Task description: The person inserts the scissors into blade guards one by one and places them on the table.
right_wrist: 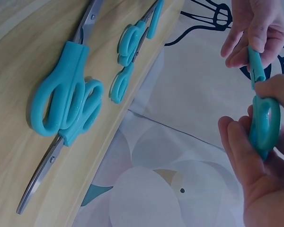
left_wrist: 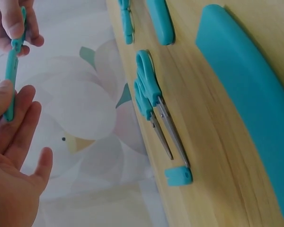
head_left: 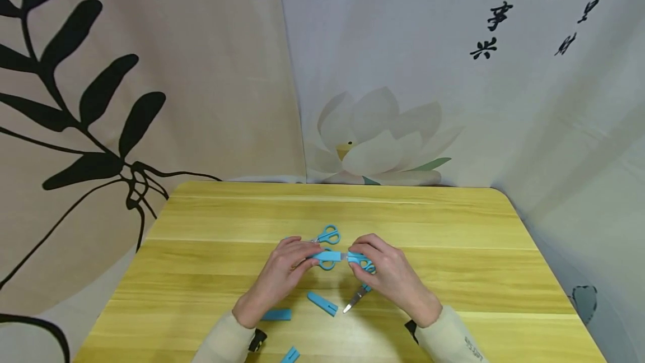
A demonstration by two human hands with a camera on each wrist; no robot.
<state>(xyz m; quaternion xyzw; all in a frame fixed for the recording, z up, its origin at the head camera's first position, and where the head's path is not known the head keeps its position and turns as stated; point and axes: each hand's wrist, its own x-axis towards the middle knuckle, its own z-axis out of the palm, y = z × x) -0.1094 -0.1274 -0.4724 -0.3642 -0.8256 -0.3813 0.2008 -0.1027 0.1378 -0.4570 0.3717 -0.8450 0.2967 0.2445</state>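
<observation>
My left hand pinches a light-blue blade cover between thumb and fingers. Opposite it, my right hand holds a pair of scissors by its blue handles. The cover lies in line with the scissors, its open end facing the handles, and a short stretch of blade shows between them in the head view. Both are held up over the table. In the right wrist view, the fingertips of the left hand grip the far end of the cover. Most of the blades is hidden inside it.
Several other blue-handled scissors lie on the wooden table, one pair behind the hands and another with bare blades near the right hand. Loose blue covers lie closer in. Patterned curtain hangs behind the table.
</observation>
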